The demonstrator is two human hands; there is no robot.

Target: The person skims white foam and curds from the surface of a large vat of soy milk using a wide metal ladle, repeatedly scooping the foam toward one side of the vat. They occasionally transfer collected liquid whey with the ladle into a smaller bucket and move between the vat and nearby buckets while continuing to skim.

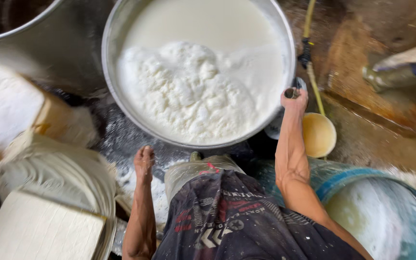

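Note:
A big round metal vat [109, 72] stands in front of me, filled with white liquid and a mound of soft white curd [186, 91]. My right hand [294, 98] is closed on a dark handle end at the vat's right rim, above a yellow ladle bowl [318, 135]. My left hand [144, 161] hangs below the vat's near rim with its fingers curled in, holding nothing that I can see. My dark printed shirt and apron [222, 212] fill the lower middle.
At the left stand cloth-wrapped blocks [54, 168] and a pale pressed slab [39, 231]. A second metal vat [20, 29] is at the top left. A blue barrel [357, 175] with white foam sits at the lower right. Another person's boot [391, 77] stands on the wet floor.

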